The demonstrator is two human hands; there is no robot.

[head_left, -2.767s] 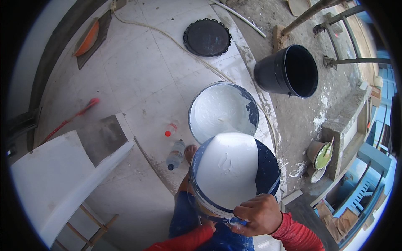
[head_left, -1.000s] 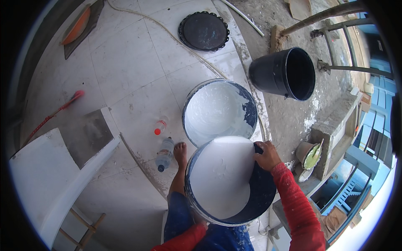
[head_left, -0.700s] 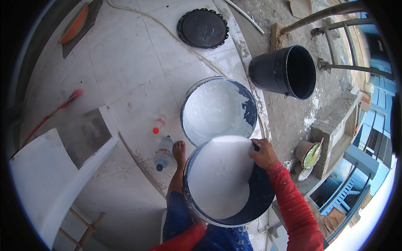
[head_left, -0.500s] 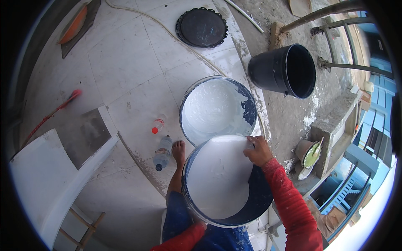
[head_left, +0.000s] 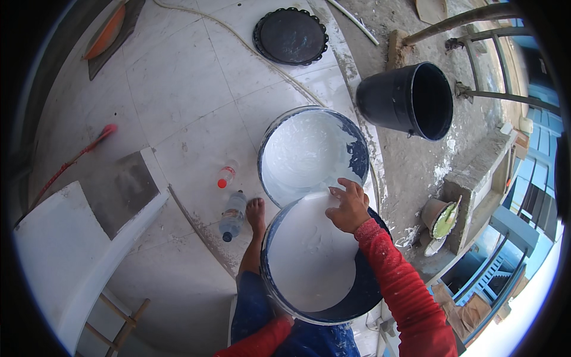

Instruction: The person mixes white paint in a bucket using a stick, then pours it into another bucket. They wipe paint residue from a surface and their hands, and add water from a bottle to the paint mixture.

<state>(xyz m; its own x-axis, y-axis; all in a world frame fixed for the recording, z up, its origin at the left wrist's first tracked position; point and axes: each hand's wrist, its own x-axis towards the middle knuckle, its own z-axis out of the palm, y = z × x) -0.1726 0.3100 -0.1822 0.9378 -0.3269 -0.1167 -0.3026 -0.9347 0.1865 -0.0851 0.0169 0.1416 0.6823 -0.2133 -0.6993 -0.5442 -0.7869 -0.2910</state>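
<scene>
A dark-blue bucket (head_left: 372, 291) of thick white paint (head_left: 309, 262) is tilted forward over my lap, its far rim at the near rim of a second bucket (head_left: 262, 160). That second bucket stands on the tiles, white paint (head_left: 300, 149) inside and smeared on its wall. My right hand (head_left: 348, 205) is at the tilted bucket's far lip, fingers apart and partly bent; whether they touch the rim is unclear. Low on the near side, my left hand (head_left: 286, 321) supports the tilted bucket from beneath, its fingers hidden by the bucket.
An empty black bucket (head_left: 380, 98) lies tipped on rough concrete at right. Beyond are a round black lid (head_left: 291, 35) and a hose (head_left: 238, 41). Two plastic bottles (head_left: 233, 214) (head_left: 226, 174) lie by my bare foot (head_left: 256, 214). A small pot (head_left: 437, 214) sits beside a concrete block (head_left: 476, 172).
My right hand has left the right side of the tilted bucket's rim and moved left along to its far lip, its fingers loosening. The left hand stays under the bucket.
</scene>
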